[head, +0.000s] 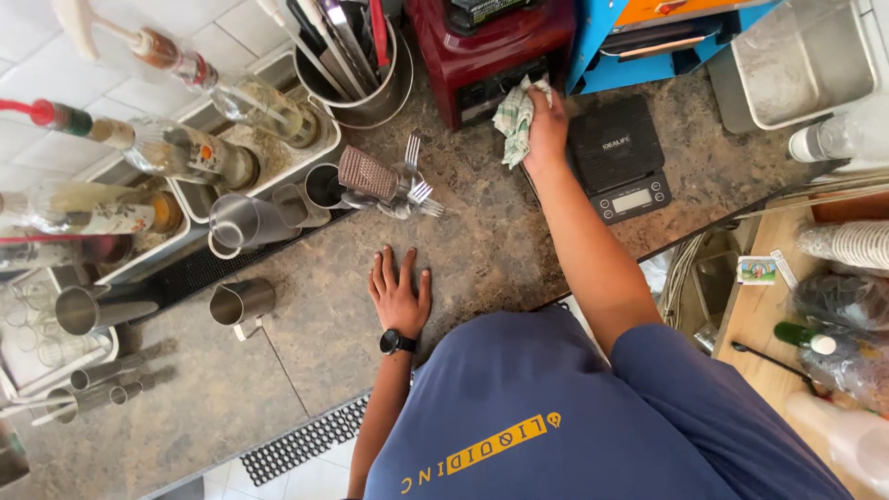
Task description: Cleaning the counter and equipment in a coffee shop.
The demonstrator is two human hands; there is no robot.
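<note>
Speckled brown stone counter [482,250], bar station; black digital scale [619,153] as landmark. Right hand [546,120] just left of scale, clenched on checked green-white cloth [514,118], pressed against dark red blender base [491,56]; left hand [399,294] well left and nearer, flat, fingers spread, grasping nothing.

Crumpled green-checked cloth [514,118] against red blender base [491,51]

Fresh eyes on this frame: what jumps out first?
The right hand presses a checked cloth against the red blender base at the counter's back, beside a black scale. The left hand lies flat on the speckled counter. Syrup bottles fill trays on the left.
</note>
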